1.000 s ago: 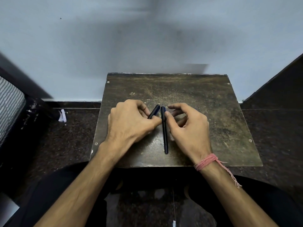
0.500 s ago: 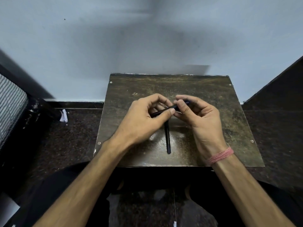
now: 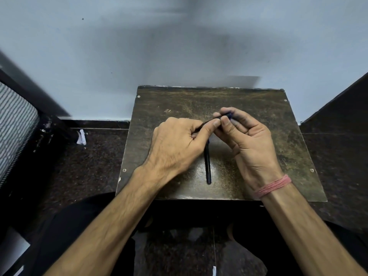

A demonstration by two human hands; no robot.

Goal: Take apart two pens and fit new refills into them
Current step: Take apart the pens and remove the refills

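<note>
- Surface: bare along the upper edge and on the right side of the frame.
- Obstacle: one pen lies lengthwise at lower centre, between the two forearms.

home floor, low board

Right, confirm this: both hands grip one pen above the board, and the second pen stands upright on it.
Wrong on one point. The head view shows the left hand and right hand gripping one pen above the board, but the second pen lies flat.
</note>
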